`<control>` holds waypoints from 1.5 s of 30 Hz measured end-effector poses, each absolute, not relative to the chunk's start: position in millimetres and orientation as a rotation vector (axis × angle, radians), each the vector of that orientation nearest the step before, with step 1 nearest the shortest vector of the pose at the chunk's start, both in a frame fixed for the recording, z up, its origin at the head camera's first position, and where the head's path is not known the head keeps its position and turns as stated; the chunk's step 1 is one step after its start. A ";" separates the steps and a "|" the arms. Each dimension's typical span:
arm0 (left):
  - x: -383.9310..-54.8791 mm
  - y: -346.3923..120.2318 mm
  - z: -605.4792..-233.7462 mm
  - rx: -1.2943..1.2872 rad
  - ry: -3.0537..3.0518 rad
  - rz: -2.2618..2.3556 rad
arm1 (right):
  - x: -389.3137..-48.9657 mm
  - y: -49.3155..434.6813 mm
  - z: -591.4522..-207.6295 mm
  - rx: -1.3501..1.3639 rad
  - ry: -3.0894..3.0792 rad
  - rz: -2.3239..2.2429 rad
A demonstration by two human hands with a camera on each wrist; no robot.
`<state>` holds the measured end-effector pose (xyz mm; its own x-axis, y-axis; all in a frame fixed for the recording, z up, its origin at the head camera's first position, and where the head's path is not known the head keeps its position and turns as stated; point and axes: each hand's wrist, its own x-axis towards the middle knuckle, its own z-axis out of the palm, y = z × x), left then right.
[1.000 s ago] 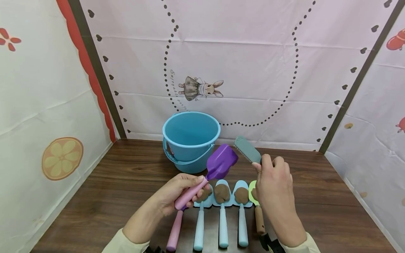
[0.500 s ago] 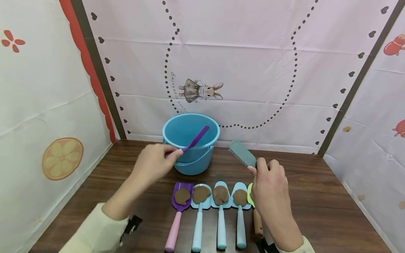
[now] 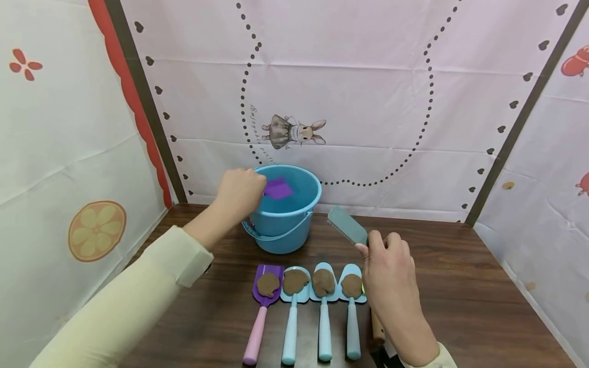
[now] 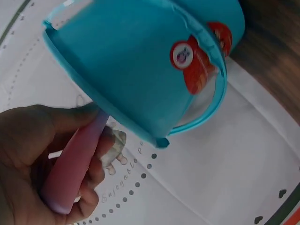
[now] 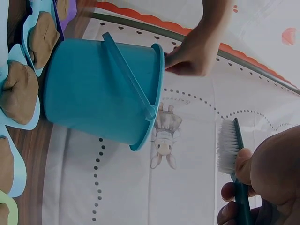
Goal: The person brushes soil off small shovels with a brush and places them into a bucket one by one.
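My left hand (image 3: 240, 193) is over the near-left rim of the blue bucket (image 3: 287, 223). It grips the pink handle (image 4: 77, 161) of a toy shovel, whose purple blade (image 3: 278, 188) dips into the bucket's mouth. In the left wrist view that blade is hidden behind the bucket wall. A teal brush (image 3: 347, 225) with pale bristles (image 5: 227, 147) is held up by my right hand (image 3: 395, 291), to the right of the bucket and clear of the table. The right wrist view shows its handle within the curled fingers.
Before the bucket lies a row of shovels bearing brown lumps: a purple one with pink handle (image 3: 255, 335), three light blue ones (image 3: 324, 332), and a green one mostly behind my right hand, its wooden handle (image 3: 378, 327) showing. Printed cloth (image 3: 368, 102) walls the wooden table (image 3: 483, 306).
The left hand has carried the purple shovel from above the row, forward and left, to the bucket, where its blade is now inside the rim. The brush has shifted slightly left.
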<state>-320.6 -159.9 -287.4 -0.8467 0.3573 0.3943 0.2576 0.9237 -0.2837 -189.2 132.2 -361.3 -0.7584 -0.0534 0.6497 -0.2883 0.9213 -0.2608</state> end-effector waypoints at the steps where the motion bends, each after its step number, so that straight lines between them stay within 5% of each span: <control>1: -326.0 -158.2 -285.3 -0.457 -2.658 0.339 | -189.1 132.4 -361.2 0.244 -2.407 0.455; 13: -365.1 -140.9 -274.1 -0.508 -3.254 0.530 | -188.7 133.9 -359.7 0.246 -2.433 0.455; 34: -365.3 -129.9 -280.3 -0.589 -3.240 0.286 | -190.7 133.4 -360.4 0.259 -2.394 0.438; 40: -347.8 -132.6 -280.5 -0.637 -3.087 0.176 | -191.6 133.7 -359.7 0.253 -2.405 0.439; 45: -302.6 -132.6 -287.5 -0.605 -2.798 0.150 | -190.4 133.5 -359.5 0.253 -2.433 0.449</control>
<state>-302.6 -132.6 -287.5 -0.8751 0.4185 0.2431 0.3901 0.9072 -0.1577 -190.4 133.5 -359.5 -0.7747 -0.0688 0.6286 -0.2884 0.9231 -0.2544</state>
